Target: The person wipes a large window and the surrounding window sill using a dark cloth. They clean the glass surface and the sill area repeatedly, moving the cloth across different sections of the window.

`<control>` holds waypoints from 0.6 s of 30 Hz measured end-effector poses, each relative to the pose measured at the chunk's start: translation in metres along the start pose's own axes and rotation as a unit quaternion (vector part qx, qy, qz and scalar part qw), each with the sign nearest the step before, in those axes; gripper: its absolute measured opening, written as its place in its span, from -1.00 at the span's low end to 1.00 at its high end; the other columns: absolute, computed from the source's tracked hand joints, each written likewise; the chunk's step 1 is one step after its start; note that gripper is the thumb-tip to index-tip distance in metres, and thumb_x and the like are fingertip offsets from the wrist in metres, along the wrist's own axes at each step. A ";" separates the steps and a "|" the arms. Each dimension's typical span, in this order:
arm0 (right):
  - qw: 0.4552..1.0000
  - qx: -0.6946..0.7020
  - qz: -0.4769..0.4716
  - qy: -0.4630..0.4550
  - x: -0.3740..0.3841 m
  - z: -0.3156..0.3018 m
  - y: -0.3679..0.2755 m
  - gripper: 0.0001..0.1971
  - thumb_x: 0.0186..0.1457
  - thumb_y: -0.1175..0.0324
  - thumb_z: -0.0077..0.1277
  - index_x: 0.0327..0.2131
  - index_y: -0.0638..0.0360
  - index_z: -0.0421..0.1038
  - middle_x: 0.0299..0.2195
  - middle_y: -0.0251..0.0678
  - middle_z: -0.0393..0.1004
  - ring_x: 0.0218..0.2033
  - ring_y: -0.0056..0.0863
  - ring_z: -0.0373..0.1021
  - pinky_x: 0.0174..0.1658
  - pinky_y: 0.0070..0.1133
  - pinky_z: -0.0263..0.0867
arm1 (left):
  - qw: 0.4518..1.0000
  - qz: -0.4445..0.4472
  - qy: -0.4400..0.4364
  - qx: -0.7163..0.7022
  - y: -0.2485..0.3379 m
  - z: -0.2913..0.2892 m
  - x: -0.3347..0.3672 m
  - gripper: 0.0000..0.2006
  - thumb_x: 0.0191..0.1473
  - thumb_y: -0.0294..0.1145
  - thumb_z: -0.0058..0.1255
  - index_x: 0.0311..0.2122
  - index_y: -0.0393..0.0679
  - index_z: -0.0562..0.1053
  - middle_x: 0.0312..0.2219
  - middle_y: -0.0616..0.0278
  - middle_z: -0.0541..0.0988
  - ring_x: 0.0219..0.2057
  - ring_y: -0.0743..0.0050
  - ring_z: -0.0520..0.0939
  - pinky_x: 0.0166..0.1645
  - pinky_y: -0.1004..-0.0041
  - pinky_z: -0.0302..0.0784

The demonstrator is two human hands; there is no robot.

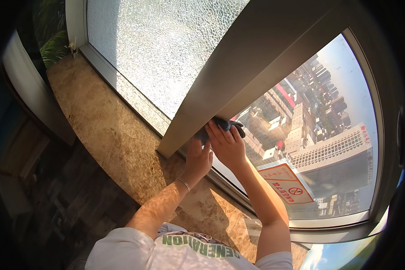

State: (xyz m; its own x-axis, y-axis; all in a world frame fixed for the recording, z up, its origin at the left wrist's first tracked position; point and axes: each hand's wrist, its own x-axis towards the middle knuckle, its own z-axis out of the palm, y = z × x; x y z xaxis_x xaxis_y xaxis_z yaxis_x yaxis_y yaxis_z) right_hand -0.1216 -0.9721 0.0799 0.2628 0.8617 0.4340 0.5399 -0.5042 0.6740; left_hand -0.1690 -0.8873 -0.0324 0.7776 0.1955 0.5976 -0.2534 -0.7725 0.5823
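Note:
A dark grey-blue cloth (231, 125) is bunched against the side of a broad metal window post (220, 85). My right hand (228, 146) presses it there, fingers laid over the folds, and part of the cloth sticks out beyond the fingertips. Just to the left and lower, my left hand (199, 158) has its fingers closed at the near edge of the same cloth, thumb raised. Its fingertips are partly hidden. A thin bracelet (183, 184) circles my left wrist.
Left of the post stands a crackled glass pane (162, 45). To the right, a clear window (333, 130) looks down on city buildings and bears an orange-and-white warning sticker (285, 183). A brown marble sill (108, 130) runs below. A green plant (54, 47) is at the upper left.

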 end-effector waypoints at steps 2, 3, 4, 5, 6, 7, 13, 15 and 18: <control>0.998 0.053 -0.006 -0.033 -0.012 0.009 -0.018 -0.59 -0.03 0.30 -0.10 -0.02 -0.08 0.37 0.14 -0.58 0.17 0.15 -0.57 0.02 0.11 -0.50 0.05 | 0.999 -0.032 -0.025 -0.001 -0.007 0.003 -0.015 -0.49 -0.13 -0.38 0.05 -0.03 -0.32 0.27 0.02 -0.29 0.14 0.07 -0.29 0.19 0.12 0.04 0.18; 0.996 0.074 -0.019 -0.056 -0.016 0.012 -0.025 -0.58 -0.05 0.30 -0.09 -0.03 -0.07 0.37 0.13 -0.58 0.19 0.11 -0.60 0.06 0.10 -0.51 0.07 | 0.999 -0.045 -0.029 0.009 -0.014 0.012 -0.029 -0.49 -0.13 -0.38 0.04 -0.02 -0.33 0.27 0.03 -0.30 0.13 0.08 -0.31 0.19 0.12 0.04 0.17; 0.992 0.093 -0.029 -0.082 -0.022 0.014 -0.031 -0.57 -0.07 0.30 -0.08 -0.03 -0.05 0.37 0.12 -0.59 0.20 0.06 -0.62 0.10 0.09 -0.52 0.09 | 0.998 -0.057 -0.035 0.017 -0.019 0.019 -0.042 -0.49 -0.12 -0.38 0.03 -0.02 -0.33 0.26 0.04 -0.31 0.12 0.08 -0.32 0.18 0.13 0.04 0.16; 0.989 0.121 -0.035 -0.080 -0.025 0.016 -0.035 -0.55 -0.11 0.29 -0.07 -0.04 -0.04 0.38 0.10 -0.60 0.21 -0.04 -0.66 0.16 0.06 -0.53 0.12 | 0.988 -0.108 -0.109 -0.017 -0.023 0.019 -0.050 -0.49 -0.10 -0.38 0.00 0.01 -0.32 0.24 0.04 -0.36 0.12 0.09 -0.36 0.16 0.15 0.02 0.13; 0.987 0.149 -0.037 -0.044 -0.030 0.023 -0.039 -0.53 -0.14 0.29 -0.09 -0.05 0.08 0.38 0.10 -0.55 0.23 -0.14 -0.67 0.21 0.03 -0.58 0.15 | 0.988 -0.103 -0.115 -0.004 -0.026 0.019 -0.059 -0.48 -0.10 -0.38 0.00 0.02 -0.31 0.23 0.04 -0.39 0.11 0.09 -0.37 0.15 0.14 0.01 0.13; 0.988 0.144 -0.031 -0.056 -0.029 0.020 -0.040 -0.52 -0.14 0.27 -0.07 -0.05 0.08 0.38 0.09 -0.55 0.24 -0.12 -0.66 0.21 0.04 -0.56 0.14 | 0.988 -0.097 -0.117 0.010 -0.028 0.016 -0.060 -0.48 -0.10 -0.38 0.00 0.03 -0.30 0.23 0.04 -0.41 0.10 0.09 -0.39 0.15 0.14 0.00 0.13; 0.988 0.108 0.107 0.028 -0.001 -0.006 -0.005 -0.50 -0.09 0.19 0.01 0.00 0.06 0.34 0.12 -0.48 0.17 0.05 -0.41 0.18 0.10 -0.41 0.12 | 0.998 -0.024 -0.015 -0.049 0.007 -0.006 -0.017 -0.49 -0.06 -0.39 0.00 0.04 -0.25 0.21 0.05 -0.56 0.05 0.07 -0.47 0.16 0.13 -0.05 0.13; 0.980 0.119 0.144 0.070 0.021 -0.016 0.022 -0.47 -0.09 0.20 0.03 0.02 0.10 0.30 0.15 -0.36 0.11 0.09 -0.24 0.15 0.10 -0.34 0.12 | 0.995 0.010 0.035 -0.095 0.027 -0.023 0.019 -0.48 -0.03 -0.40 -0.02 0.06 -0.28 0.18 0.04 -0.57 0.06 0.07 -0.49 0.17 0.13 -0.06 0.11; 0.958 0.150 0.182 0.164 0.068 -0.041 0.064 -0.42 -0.08 0.31 0.02 0.07 0.25 0.20 0.17 -0.07 0.02 0.13 0.01 0.08 0.10 -0.27 0.12 | 0.951 0.177 0.235 -0.098 0.032 -0.022 0.074 -0.42 -0.02 -0.38 -0.02 0.10 -0.34 0.11 0.04 -0.53 0.10 0.06 -0.44 0.20 0.12 -0.07 0.12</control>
State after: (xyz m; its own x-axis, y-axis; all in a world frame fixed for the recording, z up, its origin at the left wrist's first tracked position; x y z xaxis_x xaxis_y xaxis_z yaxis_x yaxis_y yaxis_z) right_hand -0.1018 -0.9481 0.1777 0.2382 0.5430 0.8052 0.6787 -0.6861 0.2619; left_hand -0.1321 -0.8842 0.0420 0.2925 0.2271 0.9289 -0.5902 -0.7214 0.3623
